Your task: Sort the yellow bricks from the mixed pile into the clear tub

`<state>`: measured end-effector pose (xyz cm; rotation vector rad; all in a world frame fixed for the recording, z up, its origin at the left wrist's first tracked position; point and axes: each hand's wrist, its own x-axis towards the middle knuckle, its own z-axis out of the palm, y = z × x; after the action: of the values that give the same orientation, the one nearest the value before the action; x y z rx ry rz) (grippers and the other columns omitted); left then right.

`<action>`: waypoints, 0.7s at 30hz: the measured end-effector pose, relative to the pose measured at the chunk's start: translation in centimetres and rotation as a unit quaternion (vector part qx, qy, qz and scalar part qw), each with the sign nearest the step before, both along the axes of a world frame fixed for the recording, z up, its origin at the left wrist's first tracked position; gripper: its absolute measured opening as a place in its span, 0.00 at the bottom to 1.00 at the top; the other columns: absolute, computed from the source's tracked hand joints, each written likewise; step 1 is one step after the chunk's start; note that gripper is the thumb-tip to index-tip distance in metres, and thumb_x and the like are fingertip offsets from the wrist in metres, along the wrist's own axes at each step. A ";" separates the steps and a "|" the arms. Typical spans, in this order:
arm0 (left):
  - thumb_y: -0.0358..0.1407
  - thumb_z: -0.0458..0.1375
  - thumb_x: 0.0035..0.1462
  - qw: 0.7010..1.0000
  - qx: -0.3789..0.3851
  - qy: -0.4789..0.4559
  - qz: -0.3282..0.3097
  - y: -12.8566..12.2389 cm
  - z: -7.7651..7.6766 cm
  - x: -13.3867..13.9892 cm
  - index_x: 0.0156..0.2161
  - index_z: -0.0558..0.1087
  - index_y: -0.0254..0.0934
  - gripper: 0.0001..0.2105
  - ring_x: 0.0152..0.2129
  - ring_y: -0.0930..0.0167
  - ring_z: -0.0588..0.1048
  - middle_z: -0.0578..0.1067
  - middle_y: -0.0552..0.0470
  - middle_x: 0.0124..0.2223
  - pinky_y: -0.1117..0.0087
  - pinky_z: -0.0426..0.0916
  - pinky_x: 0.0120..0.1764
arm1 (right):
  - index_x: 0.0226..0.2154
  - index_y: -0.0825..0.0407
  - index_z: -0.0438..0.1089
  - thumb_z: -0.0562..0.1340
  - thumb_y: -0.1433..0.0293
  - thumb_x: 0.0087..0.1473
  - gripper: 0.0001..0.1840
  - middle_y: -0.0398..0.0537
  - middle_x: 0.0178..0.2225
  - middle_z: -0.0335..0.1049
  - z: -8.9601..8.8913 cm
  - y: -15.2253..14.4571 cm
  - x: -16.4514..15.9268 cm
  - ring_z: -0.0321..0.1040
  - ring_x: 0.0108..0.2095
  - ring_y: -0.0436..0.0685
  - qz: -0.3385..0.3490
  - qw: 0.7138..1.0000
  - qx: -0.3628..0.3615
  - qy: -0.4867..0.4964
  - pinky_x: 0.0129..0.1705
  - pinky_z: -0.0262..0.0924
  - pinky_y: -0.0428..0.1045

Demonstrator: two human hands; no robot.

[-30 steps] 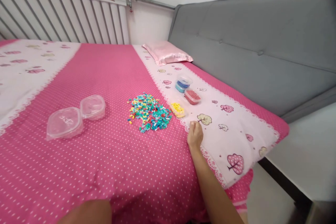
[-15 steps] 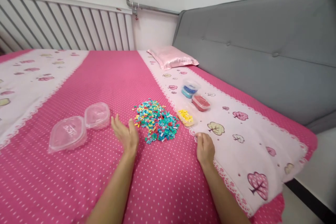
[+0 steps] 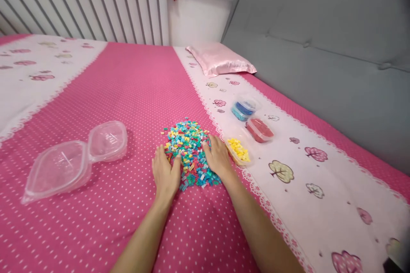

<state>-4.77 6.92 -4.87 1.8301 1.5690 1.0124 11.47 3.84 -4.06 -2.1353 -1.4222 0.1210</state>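
Loosely open, with the thumb spread from the fingers, the left hand [image 3: 165, 175] presses against the near-left edge of a heap of small multicoloured plastic pieces [image 3: 191, 143]. Also open, its fingers slightly bent, the right hand [image 3: 218, 158] touches the heap's right side; neither hand visibly grips a piece (anything under the palms is hidden). Half a second ago, the left hand stood apart, between the heap and two clear, lidded plastic tubs [image 3: 108, 140], while the right was curled below a clear plastic tub of yellow pieces [image 3: 238, 151]. Now both flank the heap, which lies on a pink polka-dot bedspread [image 3: 134, 81], just left of the yellow tub. Both bare forearms reach forward from the lower edge, hands low, thumbs turned inward toward each other.
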 end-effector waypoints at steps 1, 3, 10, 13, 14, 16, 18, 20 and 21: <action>0.45 0.50 0.57 1.000 0.004 0.012 -0.023 -0.1 -0.2 0.1 0.64 0.54 0.27 0.34 0.62 0.55 0.55 0.59 0.34 0.64 0.49 0.46 0.62 | 0.59 0.62 0.58 0.46 0.60 0.63 0.30 0.64 0.59 0.60 -0.6 0.6 0.1 0.54 0.61 0.66 -0.016 1.000 -0.003 0.003 0.61 0.49 0.61; 0.45 0.51 0.56 0.997 0.005 0.024 -0.071 -0.1 -0.7 0.4 0.64 0.53 0.30 0.34 0.63 0.56 0.52 0.56 0.35 0.65 0.49 0.44 0.63 | 0.58 0.62 0.59 0.45 0.59 0.63 0.30 0.63 0.59 0.60 -1.5 1.0 0.2 0.54 0.61 0.65 -0.024 1.000 0.009 0.001 0.61 0.48 0.61; 0.48 0.52 0.57 0.987 0.025 0.054 -0.147 -0.4 -1.1 1.0 0.64 0.54 0.33 0.34 0.65 0.57 0.46 0.48 0.35 0.68 0.47 0.44 0.62 | 0.62 0.53 0.54 0.45 0.57 0.63 0.29 0.55 0.64 0.51 -1.6 -1.3 -0.3 0.48 0.64 0.62 0.104 0.994 0.045 -0.012 0.62 0.47 0.63; 0.44 0.53 0.57 0.984 0.037 0.057 -0.163 -0.6 -0.9 1.0 0.61 0.61 0.34 0.29 0.65 0.56 0.48 0.49 0.36 0.68 0.48 0.45 0.62 | 0.61 0.46 0.56 0.46 0.60 0.64 0.26 0.49 0.65 0.52 -1.1 -2.0 -0.6 0.50 0.63 0.62 0.138 0.989 0.038 -0.029 0.61 0.48 0.63; 0.42 0.53 0.57 0.984 0.039 0.054 -0.165 -0.7 -0.8 1.0 0.60 0.63 0.33 0.28 0.64 0.56 0.49 0.50 0.37 0.68 0.48 0.45 0.62 | 0.61 0.45 0.57 0.46 0.61 0.64 0.25 0.48 0.64 0.52 -1.0 -2.2 -0.7 0.51 0.62 0.62 0.150 0.988 0.035 -0.034 0.60 0.49 0.63; 0.36 0.53 0.55 0.985 0.040 0.038 -0.161 -0.8 -0.8 1.0 0.59 0.65 0.33 0.25 0.64 0.56 0.51 0.53 0.38 0.67 0.49 0.46 0.62 | 0.59 0.44 0.60 0.47 0.63 0.64 0.23 0.47 0.64 0.53 -0.7 -2.5 -0.9 0.52 0.61 0.62 0.174 0.983 0.029 -0.042 0.59 0.51 0.62; 0.30 0.52 0.54 0.988 0.034 0.009 -0.154 -0.7 -0.8 1.0 0.57 0.68 0.35 0.24 0.63 0.58 0.53 0.56 0.41 0.66 0.50 0.48 0.62 | 0.57 0.44 0.63 0.48 0.64 0.64 0.22 0.45 0.63 0.56 -0.4 -2.8 -1.2 0.52 0.61 0.62 0.196 0.979 0.021 -0.045 0.58 0.52 0.62; 0.26 0.50 0.52 0.989 0.024 -0.022 -0.142 -0.6 -0.8 1.0 0.55 0.70 0.37 0.24 0.62 0.60 0.56 0.59 0.44 0.65 0.52 0.51 0.62 | 0.56 0.44 0.64 0.48 0.63 0.64 0.21 0.43 0.62 0.58 -0.1 -3.2 -1.4 0.52 0.61 0.62 0.210 0.976 0.016 -0.046 0.58 0.51 0.62; 0.25 0.49 0.52 0.990 0.019 -0.036 -0.135 -0.5 -0.8 0.9 0.53 0.71 0.37 0.24 0.61 0.61 0.58 0.61 0.44 0.64 0.53 0.53 0.62 | 0.56 0.44 0.64 0.48 0.62 0.63 0.21 0.43 0.62 0.58 -0.1 -3.3 -1.5 0.52 0.61 0.63 0.213 0.976 0.015 -0.048 0.58 0.51 0.62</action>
<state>-3.83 6.40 -5.68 1.9437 1.2276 0.9754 10.00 0.57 -4.15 -1.8031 -1.9093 0.1568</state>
